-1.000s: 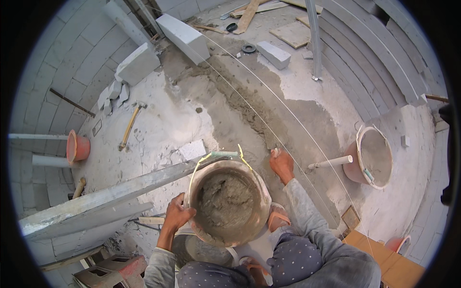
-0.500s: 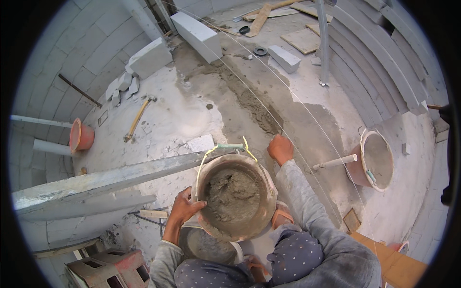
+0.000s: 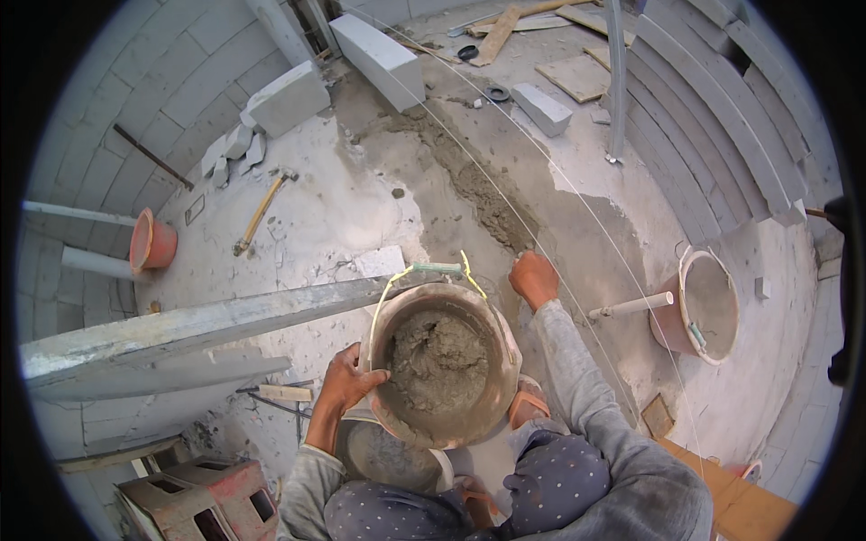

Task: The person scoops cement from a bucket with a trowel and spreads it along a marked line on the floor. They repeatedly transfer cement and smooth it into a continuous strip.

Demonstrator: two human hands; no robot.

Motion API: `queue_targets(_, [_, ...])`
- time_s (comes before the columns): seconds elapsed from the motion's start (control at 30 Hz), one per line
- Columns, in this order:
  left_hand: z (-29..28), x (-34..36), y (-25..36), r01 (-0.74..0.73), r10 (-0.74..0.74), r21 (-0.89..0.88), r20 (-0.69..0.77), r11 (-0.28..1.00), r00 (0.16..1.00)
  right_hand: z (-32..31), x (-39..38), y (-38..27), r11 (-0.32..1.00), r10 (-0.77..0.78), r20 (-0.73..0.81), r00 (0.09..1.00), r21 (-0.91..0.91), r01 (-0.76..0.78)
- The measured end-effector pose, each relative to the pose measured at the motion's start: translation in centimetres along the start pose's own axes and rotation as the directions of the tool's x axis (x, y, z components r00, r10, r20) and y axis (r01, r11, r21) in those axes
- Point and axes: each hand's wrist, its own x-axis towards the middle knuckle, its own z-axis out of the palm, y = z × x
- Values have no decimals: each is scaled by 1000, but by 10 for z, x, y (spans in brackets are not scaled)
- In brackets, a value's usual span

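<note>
Mortar [image 3: 437, 361] partly fills a bucket [image 3: 502, 356] with a yellow-and-green wire handle, directly in front of my knees. My left hand [image 3: 347, 388] is closed on the bucket's left rim, thumb over the edge. Beyond the rim, to the right, my right hand [image 3: 534, 279] makes a fist at the near end of a strip of wet mortar [image 3: 492, 203] on the floor. Whatever that fist may hold is hidden from this view. Another bucket [image 3: 397, 455] containing grey material sits partly hidden beneath the first.
Taut strings [image 3: 577, 198] cross above the floor by my right hand. A long metal beam [image 3: 207, 317] extends leftward. On the right stands a bucket [image 3: 672, 320] beside a white pipe [image 3: 631, 305]. A hammer [image 3: 263, 212] and pale blocks [image 3: 379, 59] lie farther off.
The view has shifted slightly. My right hand stays in a fist near the mortar strip's end, and my left hand keeps its grip on the bucket rim.
</note>
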Motion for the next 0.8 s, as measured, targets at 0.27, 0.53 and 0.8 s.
queue_targets(0.27, [0, -1, 2, -8, 8, -47, 4, 999, 1000, -6, 10, -12, 981, -149, 112, 983, 143, 132])
queue_targets(0.53, [-1, -4, 8, -2, 4, -79, 26, 997, 1000, 8, -4, 17, 969, 117, 21, 993, 216, -119])
queue_targets(0.8, [-2, -5, 13, 32, -31, -39, 40, 999, 999, 40, -16, 74, 918, 189, 117, 975, 331, -218])
